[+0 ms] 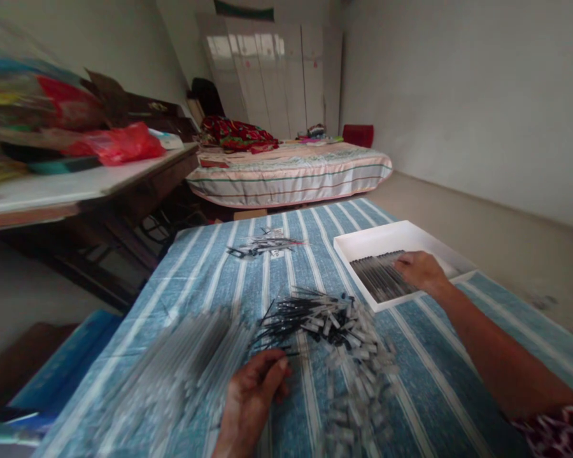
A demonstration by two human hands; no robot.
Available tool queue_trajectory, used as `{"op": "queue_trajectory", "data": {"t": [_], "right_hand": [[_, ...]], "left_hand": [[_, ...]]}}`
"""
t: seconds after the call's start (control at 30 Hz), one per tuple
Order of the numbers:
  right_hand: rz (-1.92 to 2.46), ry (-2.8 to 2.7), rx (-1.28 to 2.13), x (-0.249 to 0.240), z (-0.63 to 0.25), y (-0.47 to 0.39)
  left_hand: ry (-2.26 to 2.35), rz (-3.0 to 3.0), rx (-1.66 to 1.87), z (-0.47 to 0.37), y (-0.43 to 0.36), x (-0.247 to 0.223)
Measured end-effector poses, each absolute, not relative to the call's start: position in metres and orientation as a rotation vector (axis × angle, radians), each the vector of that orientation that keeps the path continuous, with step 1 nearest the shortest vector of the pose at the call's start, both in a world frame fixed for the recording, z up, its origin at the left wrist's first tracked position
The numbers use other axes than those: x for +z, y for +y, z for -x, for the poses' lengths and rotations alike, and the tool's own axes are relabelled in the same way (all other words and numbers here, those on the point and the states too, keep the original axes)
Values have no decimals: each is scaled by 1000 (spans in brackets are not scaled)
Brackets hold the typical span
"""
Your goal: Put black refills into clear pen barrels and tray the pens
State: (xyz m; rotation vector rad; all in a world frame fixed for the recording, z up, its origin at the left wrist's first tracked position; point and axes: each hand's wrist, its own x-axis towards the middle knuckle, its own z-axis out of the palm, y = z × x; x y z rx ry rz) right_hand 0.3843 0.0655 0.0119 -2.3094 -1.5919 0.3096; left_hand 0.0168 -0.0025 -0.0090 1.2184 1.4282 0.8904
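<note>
My left hand (260, 388) is closed in a pinch on a thin black stick, like a pen refill (292, 353), above the striped cloth. Just beyond it lies a pile of similar black sticks (286, 318), with small clear and black caps (337, 321) heaped to the right. Left of that hand spreads a blurred bundle of long translucent tubes (186, 356). My right hand (423, 270) reaches into a white box (379, 235), its fingers curled together over a row of dark, slim pen-like sticks (377, 273). Whatever is between those fingertips is hidden.
More loose caps (358, 394) lie toward the near edge. A small heap of dark pieces (262, 245) sits at the far end of the blue striped cloth (210, 261). A cluttered side table (90, 181) stands left; a bed (291, 175) is beyond.
</note>
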Motion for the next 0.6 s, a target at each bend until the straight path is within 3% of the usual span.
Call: {"op": "queue_trajectory", "data": {"t": [0.23, 0.37, 0.6], "right_hand": [[1705, -1921, 472, 16, -296, 33], [1587, -2155, 614, 4, -250, 19], [1638, -2316, 620, -7, -229, 14]], "left_hand": [[1765, -1491, 1041, 15, 6, -10], [2000, -1797, 1020, 31, 9, -10], [2242, -2073, 616, 23, 4, -9]]}}
